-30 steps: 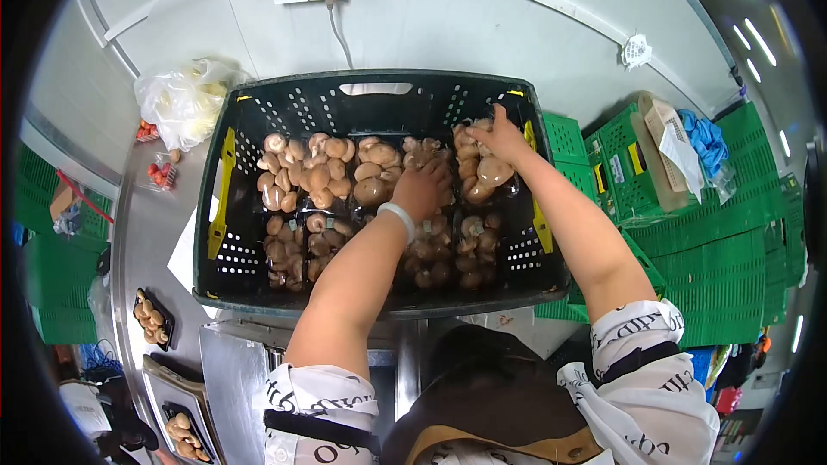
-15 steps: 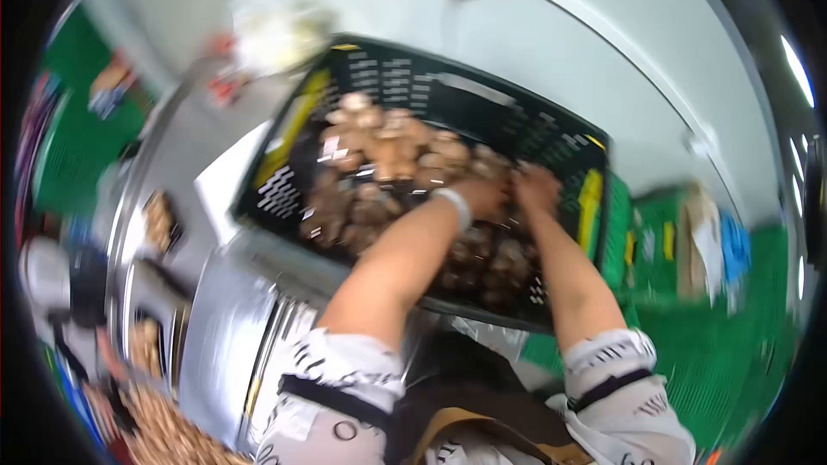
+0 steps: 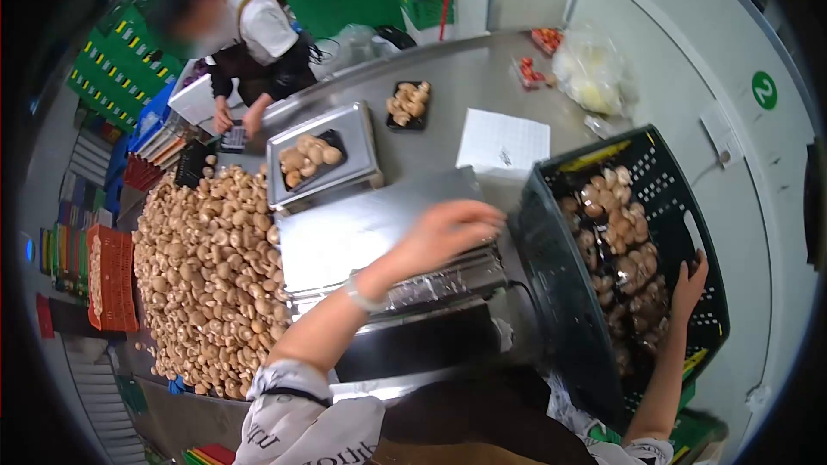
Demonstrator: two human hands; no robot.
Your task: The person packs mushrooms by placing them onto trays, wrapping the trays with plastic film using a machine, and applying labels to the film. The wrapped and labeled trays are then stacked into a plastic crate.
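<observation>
My left hand is raised over the metal wrapping machine, fingers stretched toward the dark green crate and nothing in them. My right hand is at the inner right wall of that crate, just below its handle slot, thumb and fingers apart. Wrapped packs of mushrooms fill the bottom of the crate beside it. To the left of the machine, a black tray of mushrooms rests on a scale. Another black tray of mushrooms stands farther back on the steel table.
A large heap of loose mushrooms covers the left of the table. White paper lies near the crate. At the back are a bag of pale vegetables and red packs. A co-worker handles a black tray.
Both hands were down among the packs in the crate. My left hand has come out and moved left over the machine; my right has shifted to the crate's wall. The view has turned left.
</observation>
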